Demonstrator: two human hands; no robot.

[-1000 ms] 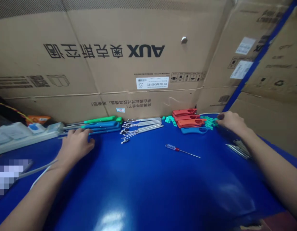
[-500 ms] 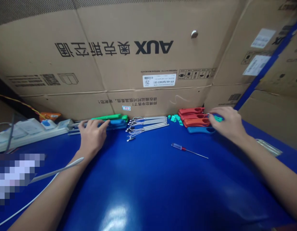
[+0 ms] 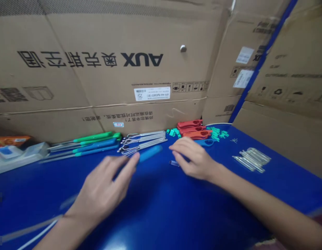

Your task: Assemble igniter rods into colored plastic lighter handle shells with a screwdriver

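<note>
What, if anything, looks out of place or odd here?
The cardboard panel behind the table stands with its large AUX lettering upside down. Small teal pieces lie loosely scattered right of the red casings. I see no spill; the blue handle in the left hand is too blurred to check for damage.

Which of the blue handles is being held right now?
The blue handle in the left hand; the other blue handles lie against the green handles, untouched by either hand.

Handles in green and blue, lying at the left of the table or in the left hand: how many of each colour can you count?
Green handles, lying: 2
Blue handles, lying: 2
Blurred blue handle in the left hand: 1
Total visible: 5
</note>
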